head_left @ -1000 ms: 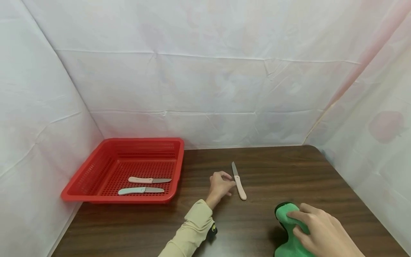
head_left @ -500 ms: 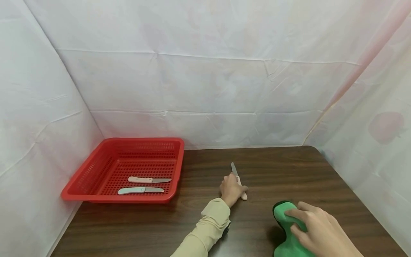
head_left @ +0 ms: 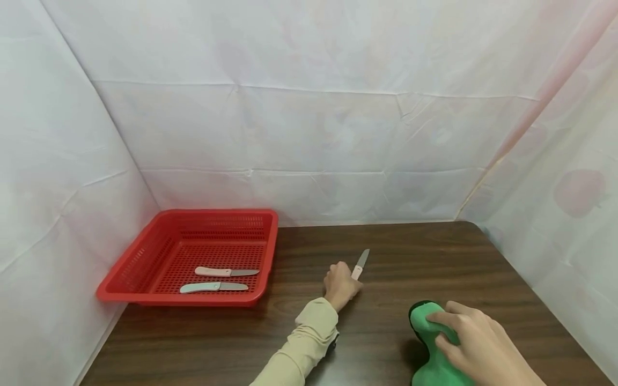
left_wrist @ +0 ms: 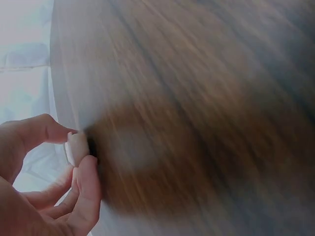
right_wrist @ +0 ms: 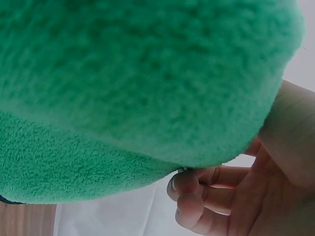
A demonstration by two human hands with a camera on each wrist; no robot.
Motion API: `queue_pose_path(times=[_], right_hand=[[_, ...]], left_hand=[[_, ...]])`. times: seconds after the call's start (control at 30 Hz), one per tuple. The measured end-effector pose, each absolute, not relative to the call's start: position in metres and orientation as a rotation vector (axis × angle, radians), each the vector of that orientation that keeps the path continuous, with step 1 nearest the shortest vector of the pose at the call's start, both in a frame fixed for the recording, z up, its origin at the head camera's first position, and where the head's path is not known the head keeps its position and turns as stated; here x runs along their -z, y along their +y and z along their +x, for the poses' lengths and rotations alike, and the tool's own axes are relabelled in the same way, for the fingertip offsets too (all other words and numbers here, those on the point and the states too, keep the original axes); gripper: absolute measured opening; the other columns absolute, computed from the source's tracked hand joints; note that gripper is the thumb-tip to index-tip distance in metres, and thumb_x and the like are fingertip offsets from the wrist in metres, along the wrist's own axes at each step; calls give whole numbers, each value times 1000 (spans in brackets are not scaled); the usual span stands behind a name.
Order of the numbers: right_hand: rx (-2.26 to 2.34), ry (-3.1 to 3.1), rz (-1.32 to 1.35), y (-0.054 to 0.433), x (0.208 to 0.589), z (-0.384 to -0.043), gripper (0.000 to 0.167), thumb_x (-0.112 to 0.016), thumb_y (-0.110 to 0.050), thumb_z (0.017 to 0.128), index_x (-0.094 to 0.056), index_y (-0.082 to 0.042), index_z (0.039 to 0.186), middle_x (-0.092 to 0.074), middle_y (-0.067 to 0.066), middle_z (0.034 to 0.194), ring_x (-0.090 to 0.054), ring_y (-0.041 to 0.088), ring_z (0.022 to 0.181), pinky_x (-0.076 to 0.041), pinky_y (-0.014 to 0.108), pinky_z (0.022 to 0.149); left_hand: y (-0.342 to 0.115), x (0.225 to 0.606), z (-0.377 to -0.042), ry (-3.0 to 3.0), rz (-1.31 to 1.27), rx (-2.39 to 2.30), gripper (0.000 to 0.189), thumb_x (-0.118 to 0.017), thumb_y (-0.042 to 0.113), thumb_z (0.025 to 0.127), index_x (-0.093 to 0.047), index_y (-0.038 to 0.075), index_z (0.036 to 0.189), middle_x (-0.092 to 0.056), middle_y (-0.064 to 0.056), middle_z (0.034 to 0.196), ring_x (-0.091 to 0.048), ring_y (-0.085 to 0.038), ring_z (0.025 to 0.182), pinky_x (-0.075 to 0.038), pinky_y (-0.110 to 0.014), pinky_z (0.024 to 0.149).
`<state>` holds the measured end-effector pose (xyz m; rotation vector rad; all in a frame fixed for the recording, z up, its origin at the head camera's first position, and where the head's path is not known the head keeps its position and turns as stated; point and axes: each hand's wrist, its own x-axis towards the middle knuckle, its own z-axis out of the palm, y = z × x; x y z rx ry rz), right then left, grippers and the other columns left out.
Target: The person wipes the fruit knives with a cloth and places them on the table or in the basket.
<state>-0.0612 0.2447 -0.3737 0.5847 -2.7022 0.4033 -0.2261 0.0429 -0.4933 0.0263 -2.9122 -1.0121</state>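
A knife (head_left: 358,272) with a pale pink handle is in my left hand (head_left: 341,286), near the middle of the table. Its blade points away and to the right. In the left wrist view, thumb and fingers pinch the pale handle (left_wrist: 78,147) close over the wood. My right hand (head_left: 483,340) grips a green fluffy cloth (head_left: 436,356) with a dark edge at the front right. The same cloth (right_wrist: 147,88) fills much of the right wrist view, bunched over the fingers (right_wrist: 189,209).
At the left stands a red perforated basket (head_left: 270,244). Inside it lie a pink-handled knife (head_left: 213,272) and a pale blue-handled knife (head_left: 200,287), side by side. The brown wooden table (head_left: 415,246) meets white sheeting (head_left: 314,134) at the back and sides.
My left hand has reached right to the knife on the table, taken its handle, and drawn it slightly left, turning the blade rightward. The right hand with the cloth has hardly moved.
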Motion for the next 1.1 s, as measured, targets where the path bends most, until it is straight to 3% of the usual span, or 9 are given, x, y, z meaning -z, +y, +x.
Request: queue_pose_path(times=[0.2, 0.37, 0.5, 0.77, 0.93, 1.1], right_hand=[[-402, -2722, 561, 244, 374, -62, 32, -75, -2, 62, -72, -20, 89, -44, -19, 76, -30, -6, 55, -30, 17, 45], [-403, -2773, 537, 245, 374, -63, 30, -75, -4, 65, -72, -19, 91, -43, -18, 75, -30, -5, 54, -29, 18, 45], [-402, -2782, 524, 246, 374, -63, 30, -75, -4, 65, -72, -19, 91, -43, -18, 75, -29, -4, 53, -28, 18, 45], [-405, -2747, 528, 246, 375, -64, 31, -76, -3, 65, -72, -19, 91, -36, -19, 72, -27, -4, 52, -27, 17, 45], [-396, -2714, 539, 246, 375, -64, 31, -76, -3, 64, -72, -19, 90, -35, -20, 72, -27, -4, 53, -28, 17, 46], [-394, -2690, 550, 248, 376, -64, 32, -76, -3, 63, -72, -19, 90, -38, -20, 74, -29, -5, 55, -29, 18, 47]], left_hand=[[31, 494, -229, -2915, 9, 1009, 33, -80, 21, 62, -50, 13, 51, -46, 3, 52, -42, -14, 48, -36, -30, 43], [17, 492, -231, -2772, -14, 1309, 11, -76, 9, 64, -66, 6, 69, -58, 0, 66, -50, -12, 51, -44, -24, 44], [8, 490, -232, -2559, 7, 1695, 19, -71, -1, 66, -68, 0, 85, -61, -10, 75, -59, -18, 45, -49, -25, 40], [-10, 484, -232, -2105, 39, 2185, 25, -72, -13, 68, -69, -6, 92, -68, -22, 83, -69, -33, 70, -58, -33, 59], [-21, 478, -228, -1940, -38, 2303, 29, -77, -13, 68, -68, -7, 95, -67, -27, 93, -69, -31, 74, -58, -38, 64], [-26, 482, -226, -1807, -178, 2313, 30, -80, -9, 66, -70, -6, 95, -69, -21, 93, -69, -25, 71, -58, -37, 63]])
